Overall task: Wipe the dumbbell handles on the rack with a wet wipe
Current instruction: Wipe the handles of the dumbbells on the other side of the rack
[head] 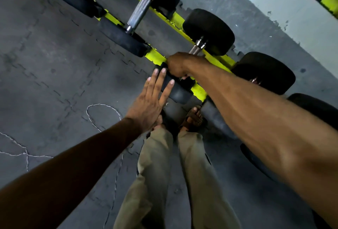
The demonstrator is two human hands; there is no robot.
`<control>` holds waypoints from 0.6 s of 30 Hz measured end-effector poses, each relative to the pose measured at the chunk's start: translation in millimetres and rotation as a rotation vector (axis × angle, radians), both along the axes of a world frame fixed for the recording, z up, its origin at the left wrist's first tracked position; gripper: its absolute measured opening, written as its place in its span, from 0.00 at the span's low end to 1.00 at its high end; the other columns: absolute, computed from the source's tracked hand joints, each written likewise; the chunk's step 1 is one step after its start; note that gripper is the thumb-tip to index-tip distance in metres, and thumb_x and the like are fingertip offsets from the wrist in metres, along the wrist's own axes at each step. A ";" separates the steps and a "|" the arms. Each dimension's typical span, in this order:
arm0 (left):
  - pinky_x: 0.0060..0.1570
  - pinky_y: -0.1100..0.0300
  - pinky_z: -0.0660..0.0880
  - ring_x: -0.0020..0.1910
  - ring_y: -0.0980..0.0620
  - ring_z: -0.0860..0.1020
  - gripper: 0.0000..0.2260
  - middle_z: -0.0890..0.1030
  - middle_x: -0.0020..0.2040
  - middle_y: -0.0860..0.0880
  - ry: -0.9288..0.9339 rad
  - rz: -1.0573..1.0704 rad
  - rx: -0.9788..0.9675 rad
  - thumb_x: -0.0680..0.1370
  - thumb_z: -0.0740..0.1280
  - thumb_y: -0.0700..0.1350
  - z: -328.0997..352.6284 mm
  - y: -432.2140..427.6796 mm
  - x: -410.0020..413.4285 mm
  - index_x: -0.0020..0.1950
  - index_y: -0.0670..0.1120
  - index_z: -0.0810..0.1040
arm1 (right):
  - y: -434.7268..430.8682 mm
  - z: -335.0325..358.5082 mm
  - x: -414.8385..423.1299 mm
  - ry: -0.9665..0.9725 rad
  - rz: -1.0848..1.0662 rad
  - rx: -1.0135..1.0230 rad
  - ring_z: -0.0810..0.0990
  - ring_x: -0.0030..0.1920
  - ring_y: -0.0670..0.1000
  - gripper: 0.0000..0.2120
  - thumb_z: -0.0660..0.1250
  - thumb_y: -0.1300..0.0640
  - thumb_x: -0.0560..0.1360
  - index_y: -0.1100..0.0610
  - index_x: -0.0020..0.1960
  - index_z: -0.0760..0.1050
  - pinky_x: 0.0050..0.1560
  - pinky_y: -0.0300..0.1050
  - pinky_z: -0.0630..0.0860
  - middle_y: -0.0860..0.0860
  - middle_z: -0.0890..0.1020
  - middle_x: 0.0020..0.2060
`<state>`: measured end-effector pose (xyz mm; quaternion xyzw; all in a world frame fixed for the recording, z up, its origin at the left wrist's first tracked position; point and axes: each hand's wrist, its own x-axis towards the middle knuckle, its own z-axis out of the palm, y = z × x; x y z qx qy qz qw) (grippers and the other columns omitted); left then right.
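Directly ahead, the right hand (180, 65) was closed in a fist round the near end of a dumbbell handle (196, 49). Bare knurled steel showed just beyond the knuckles, running on to the far weight (210, 31). The left hand (146, 108) lay flat, fingers straight and spread, its tips touching the near weight (178, 91) just below the fist. The dumbbell sat across a yellow rack (199, 89). A small pale scrap showed under the fist; whether it was the wet wipe could not be told. Beneath the grip stood the person's sandalled foot (193, 119).

Likely hazards: a hard rub could roll or drag the dumbbell off its rail toward the open toes if the left hand's bracing slipped. A damp handle could let the fist skid into the rail edge. A wipe bunched in the palm might miss part of the knurling. Beyond the grip, to the left, lay another handle (140, 12).
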<state>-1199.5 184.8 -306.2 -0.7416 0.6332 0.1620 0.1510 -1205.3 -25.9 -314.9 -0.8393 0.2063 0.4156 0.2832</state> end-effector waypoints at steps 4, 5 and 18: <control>0.81 0.37 0.52 0.82 0.27 0.42 0.47 0.38 0.81 0.27 -0.001 -0.013 0.026 0.80 0.64 0.56 3.1 -3.8 -0.8 0.84 0.38 0.36 | -3.8 -6.6 -39.2 -0.324 0.005 -0.128 0.82 0.54 0.60 0.07 0.63 0.53 0.78 0.50 0.46 0.79 0.42 0.46 0.68 0.55 0.82 0.52; 0.81 0.37 0.52 0.82 0.27 0.43 0.47 0.39 0.81 0.27 -0.008 -0.009 0.025 0.80 0.63 0.57 4.4 -3.8 0.2 0.84 0.38 0.36 | -1.1 -8.2 -45.3 -0.395 -0.009 -0.143 0.81 0.53 0.61 0.06 0.64 0.54 0.77 0.49 0.47 0.79 0.41 0.47 0.68 0.54 0.80 0.53; 0.81 0.36 0.50 0.81 0.27 0.40 0.52 0.36 0.80 0.26 0.045 -0.039 0.020 0.77 0.66 0.60 5.0 1.0 5.0 0.83 0.37 0.34 | 54.3 -43.5 -85.5 -0.357 -1.264 -0.047 0.83 0.50 0.55 0.06 0.68 0.59 0.73 0.52 0.48 0.82 0.52 0.49 0.78 0.52 0.86 0.47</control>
